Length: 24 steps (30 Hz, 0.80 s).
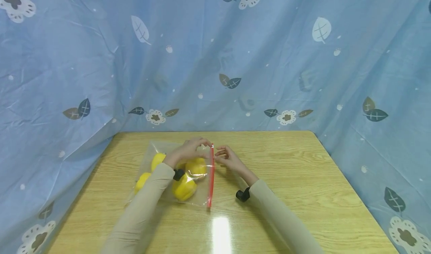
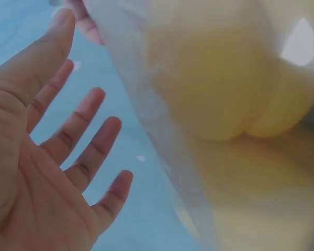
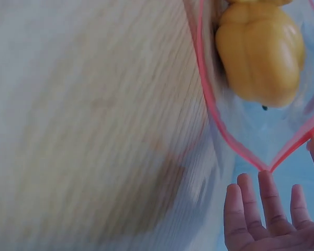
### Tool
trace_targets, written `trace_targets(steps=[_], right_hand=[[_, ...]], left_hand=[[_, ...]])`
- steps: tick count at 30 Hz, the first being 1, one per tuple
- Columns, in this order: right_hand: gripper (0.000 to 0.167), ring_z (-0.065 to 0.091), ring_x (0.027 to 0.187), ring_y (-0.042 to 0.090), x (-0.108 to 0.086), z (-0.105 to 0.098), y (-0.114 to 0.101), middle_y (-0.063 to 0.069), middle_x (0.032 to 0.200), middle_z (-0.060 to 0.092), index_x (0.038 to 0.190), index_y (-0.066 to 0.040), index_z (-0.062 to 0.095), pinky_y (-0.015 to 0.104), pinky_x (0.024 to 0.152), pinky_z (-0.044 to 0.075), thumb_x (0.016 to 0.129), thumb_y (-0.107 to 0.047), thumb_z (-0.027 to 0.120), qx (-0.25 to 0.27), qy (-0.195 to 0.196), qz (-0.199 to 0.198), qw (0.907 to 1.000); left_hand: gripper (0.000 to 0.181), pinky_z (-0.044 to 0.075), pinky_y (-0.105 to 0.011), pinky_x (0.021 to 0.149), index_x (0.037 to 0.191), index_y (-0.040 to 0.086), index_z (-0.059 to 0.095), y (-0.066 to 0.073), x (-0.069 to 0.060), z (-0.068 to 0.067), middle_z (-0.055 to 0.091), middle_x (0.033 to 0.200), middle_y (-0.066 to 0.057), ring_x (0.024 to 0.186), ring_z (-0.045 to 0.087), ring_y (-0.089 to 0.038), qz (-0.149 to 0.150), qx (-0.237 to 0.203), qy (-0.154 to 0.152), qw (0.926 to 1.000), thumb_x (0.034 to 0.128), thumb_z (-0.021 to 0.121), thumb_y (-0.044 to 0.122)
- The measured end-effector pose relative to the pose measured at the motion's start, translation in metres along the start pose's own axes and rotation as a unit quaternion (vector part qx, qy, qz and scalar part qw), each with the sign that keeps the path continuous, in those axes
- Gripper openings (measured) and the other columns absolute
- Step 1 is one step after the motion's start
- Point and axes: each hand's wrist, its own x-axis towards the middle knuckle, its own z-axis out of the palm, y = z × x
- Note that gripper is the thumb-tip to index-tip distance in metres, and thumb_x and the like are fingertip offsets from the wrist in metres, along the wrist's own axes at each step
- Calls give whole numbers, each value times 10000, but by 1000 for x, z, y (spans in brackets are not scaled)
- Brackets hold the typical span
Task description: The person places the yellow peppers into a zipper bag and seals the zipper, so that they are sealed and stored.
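Note:
A clear zip bag (image 1: 204,194) with a red zip edge (image 1: 212,179) lies on the table, the zip facing right. Several yellow bell peppers (image 1: 184,188) are inside it, and one bell pepper (image 3: 261,57) shows closely through the bag's mouth in the right wrist view. My left hand (image 1: 193,149) is over the bag, its fingers spread and loosely bent near the zip's far end; in the left wrist view the palm holds nothing. Just right of the zip is my right hand (image 1: 230,160), fingers extended, the fingertips at the bag's far corner. Whether they touch it is unclear.
The wooden table (image 1: 286,171) carries a bright light reflection near its front. A blue patterned cloth (image 1: 188,59) hangs behind the table and along both sides. Each wrist wears a black device, such as the black wrist device (image 1: 243,195) on the right.

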Motion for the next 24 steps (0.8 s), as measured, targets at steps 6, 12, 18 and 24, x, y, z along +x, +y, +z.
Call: trace_targets(steps=[6,12,18,24], right_hand=[[532,573,1040,341,13,1,-1,221,1200,528,1313,4,374,459,825,501,885,-176,634,-133,145,129,9997],[502,574,1040,343,23,2,3,249,1211,513,1283,-4,388,439,828,503,873,-139,644,17,151,150,9998],[553,576,1041,327,32,3,8,277,1243,486,1309,-7,359,462,876,481,865,-149,656,464,155,329,9983],[461,622,909,236,38,7,12,245,1175,534,1245,-9,439,398,754,531,850,-95,662,517,472,175,9974]], left_hand=[[458,341,-560,963,1256,70,515,-17,18,-5,487,1272,-184,1187,430,-378,195,-482,-377,9979,846,677,195],[433,324,-518,1021,1238,72,513,-27,36,-6,484,1305,-156,1237,414,-336,-79,-928,-664,9934,840,675,126],[404,328,-514,1024,1222,69,483,-35,45,-4,440,1353,-169,1267,395,-359,-319,-1200,-967,9875,854,647,99],[398,400,-418,968,1184,40,471,-39,50,1,493,1237,-153,1166,476,-320,-282,-1550,-1024,9822,847,671,112]])
